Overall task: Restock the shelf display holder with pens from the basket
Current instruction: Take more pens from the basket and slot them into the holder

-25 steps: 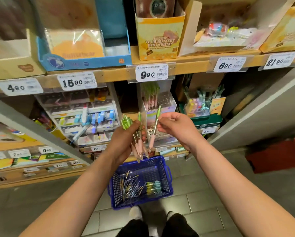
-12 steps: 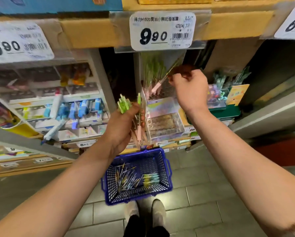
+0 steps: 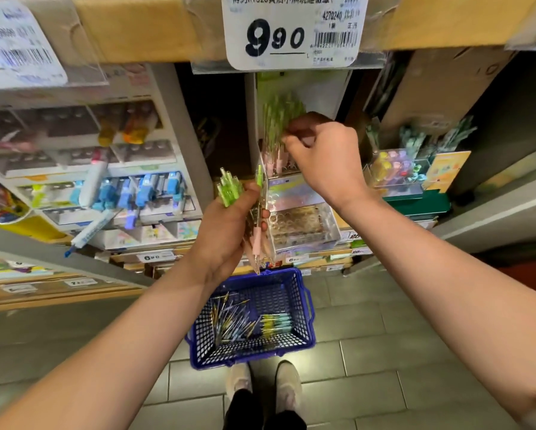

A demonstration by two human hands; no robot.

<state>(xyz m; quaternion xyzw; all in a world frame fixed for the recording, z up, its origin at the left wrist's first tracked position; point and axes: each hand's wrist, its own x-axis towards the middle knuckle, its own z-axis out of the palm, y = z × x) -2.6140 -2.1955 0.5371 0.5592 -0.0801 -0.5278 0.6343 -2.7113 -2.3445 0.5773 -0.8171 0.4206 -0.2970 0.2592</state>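
My left hand (image 3: 226,221) grips a bunch of green-topped, pink-grip pens (image 3: 231,190), tips pointing down, just left of the clear tiered display holder (image 3: 304,221). My right hand (image 3: 322,156) is at the holder's top row, fingers pinched among the upright green pens (image 3: 279,119) standing there; blur hides whether a pen is in the fingers. A blue plastic basket (image 3: 304,308) sits on the floor below, with loose pens (image 3: 232,321) lying in it.
A wooden shelf edge with a 9.90 price tag (image 3: 291,32) hangs just above the holder. A stepped rack of correction tapes and markers (image 3: 121,193) stands to the left, a green tray of small items (image 3: 415,200) to the right. My shoes (image 3: 263,383) stand behind the basket.
The camera has moved closer to the shelf. My right hand carried one pen from the bunch up to the holder's top row; my left hand kept the bunch beside the holder.
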